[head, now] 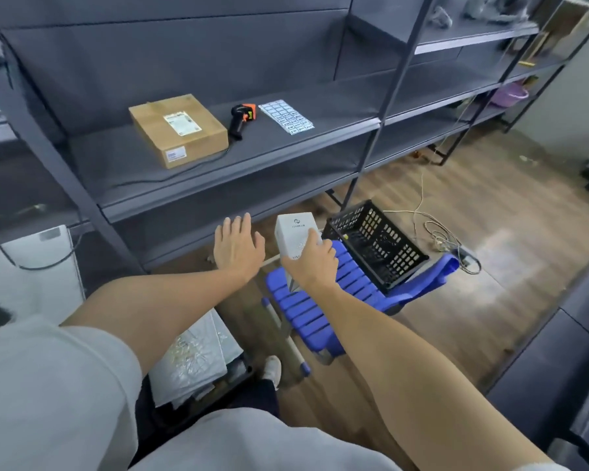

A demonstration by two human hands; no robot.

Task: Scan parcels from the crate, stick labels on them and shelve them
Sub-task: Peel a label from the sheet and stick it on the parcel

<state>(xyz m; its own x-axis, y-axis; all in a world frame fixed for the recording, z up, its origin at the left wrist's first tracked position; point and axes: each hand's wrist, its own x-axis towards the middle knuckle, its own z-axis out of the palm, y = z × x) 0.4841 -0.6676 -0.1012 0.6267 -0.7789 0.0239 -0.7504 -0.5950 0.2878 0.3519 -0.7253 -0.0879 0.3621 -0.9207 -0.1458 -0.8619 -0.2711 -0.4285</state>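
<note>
My right hand [312, 263] grips a white box parcel [295, 234] from above, holding it over the blue chair [306, 307], just left of the black crate [374, 246]. My left hand [238, 248] hovers flat with straight fingers beside the box, holding nothing. On the grey shelf [269, 154] lie a brown cardboard parcel [177, 130] with a white label, a black and orange barcode scanner [240, 119] and a sheet of stickers [285, 116]. The crate sits tilted on the chair seat, and its inside looks dark.
A scanner cable runs along the shelf front. Loose white cables [439, 232] lie on the wooden floor to the right of the crate. A bag with printed plastic [194, 355] stands by my feet. More grey shelving reaches away to the right, with a purple basin [509, 95].
</note>
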